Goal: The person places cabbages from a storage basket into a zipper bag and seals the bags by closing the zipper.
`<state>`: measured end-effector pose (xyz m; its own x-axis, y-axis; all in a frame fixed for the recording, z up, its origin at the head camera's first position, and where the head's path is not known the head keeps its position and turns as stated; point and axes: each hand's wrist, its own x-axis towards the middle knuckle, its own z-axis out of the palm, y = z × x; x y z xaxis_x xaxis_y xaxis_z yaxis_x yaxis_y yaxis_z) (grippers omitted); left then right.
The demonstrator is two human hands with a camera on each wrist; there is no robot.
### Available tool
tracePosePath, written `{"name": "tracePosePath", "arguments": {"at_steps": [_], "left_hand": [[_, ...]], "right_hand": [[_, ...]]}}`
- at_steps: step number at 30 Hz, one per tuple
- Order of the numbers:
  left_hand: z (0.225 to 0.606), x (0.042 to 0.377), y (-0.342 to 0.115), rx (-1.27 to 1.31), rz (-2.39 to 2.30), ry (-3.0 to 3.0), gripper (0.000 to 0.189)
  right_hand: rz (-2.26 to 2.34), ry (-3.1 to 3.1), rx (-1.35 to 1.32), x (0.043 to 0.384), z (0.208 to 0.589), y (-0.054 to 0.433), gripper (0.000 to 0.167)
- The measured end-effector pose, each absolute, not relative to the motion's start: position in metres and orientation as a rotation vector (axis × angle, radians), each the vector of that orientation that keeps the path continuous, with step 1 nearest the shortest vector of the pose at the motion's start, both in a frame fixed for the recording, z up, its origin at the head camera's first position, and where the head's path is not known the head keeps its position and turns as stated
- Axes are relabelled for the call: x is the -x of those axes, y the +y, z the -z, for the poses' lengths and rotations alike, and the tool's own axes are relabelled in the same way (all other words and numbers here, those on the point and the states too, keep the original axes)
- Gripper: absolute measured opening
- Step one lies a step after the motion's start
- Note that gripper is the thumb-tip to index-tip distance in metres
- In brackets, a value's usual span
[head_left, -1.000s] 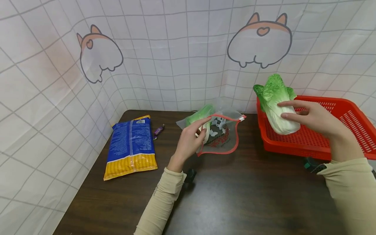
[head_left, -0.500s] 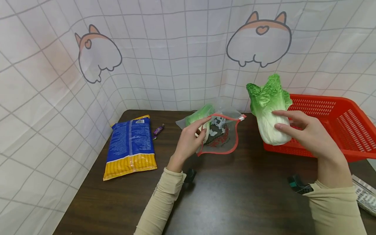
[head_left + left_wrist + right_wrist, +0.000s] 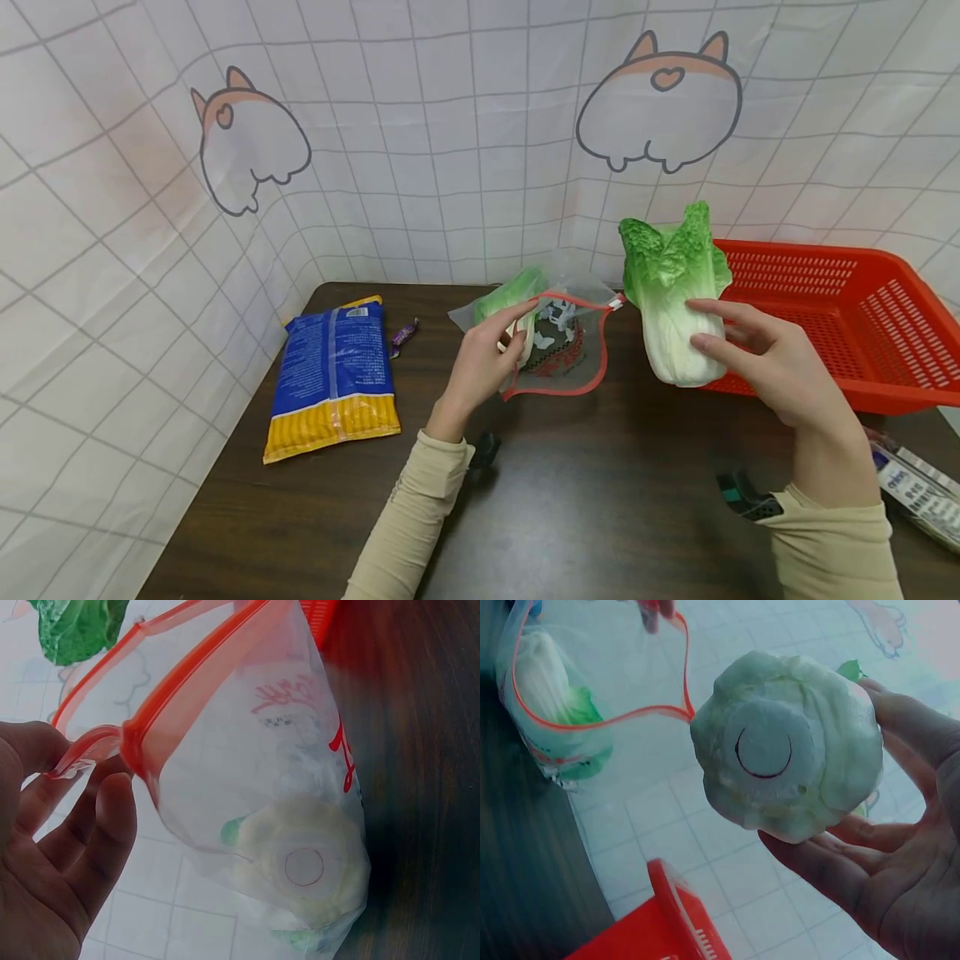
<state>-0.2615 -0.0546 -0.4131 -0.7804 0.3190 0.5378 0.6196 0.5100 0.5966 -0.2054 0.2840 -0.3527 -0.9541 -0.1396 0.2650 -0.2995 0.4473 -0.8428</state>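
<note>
My left hand (image 3: 486, 354) pinches the red-edged rim of a clear zip bag (image 3: 300, 761) between thumb and finger. The bag's mouth gapes toward the right, and a napa cabbage (image 3: 544, 675) lies inside it. In my right hand (image 3: 780, 358) is another napa cabbage (image 3: 675, 292), gripped by its white lower part with the green leaves pointing up. Its round pale base (image 3: 769, 742) faces the right wrist camera. This cabbage is in the air between the bag and the red basket, apart from the bag in the head view.
A red plastic basket (image 3: 847, 387) stands at the right rear, partly behind the held cabbage. On the left lie a blue and yellow packet (image 3: 333, 367) and a small purple wrapped candy (image 3: 404, 337). A printed long package (image 3: 918, 487) sits at the right edge.
My right hand has carried the cabbage leftward and toward me, from over the basket to its left side. The left hand and bag have stayed put. The long package has come into sight.
</note>
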Motion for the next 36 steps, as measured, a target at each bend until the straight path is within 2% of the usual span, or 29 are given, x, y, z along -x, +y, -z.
{"name": "tracePosePath", "arguments": {"at_steps": [12, 30, 36], "left_hand": [[0.413, 0.261, -0.054, 0.788, 1.159, -2.399, 0.045], [0.411, 0.259, -0.055, 0.795, 1.172, -2.387, 0.045], [0.413, 0.259, -0.056, 0.764, 1.15, -2.392, 0.037]], "right_hand": [[-1.463, -2.505, -0.525, 0.191, 0.357, 0.279, 0.043], [-1.688, -2.388, -1.025, 0.191, 0.362, 0.261, 0.042], [-1.741, -2.357, -1.229, 0.195, 0.37, 0.254, 0.045]]}}
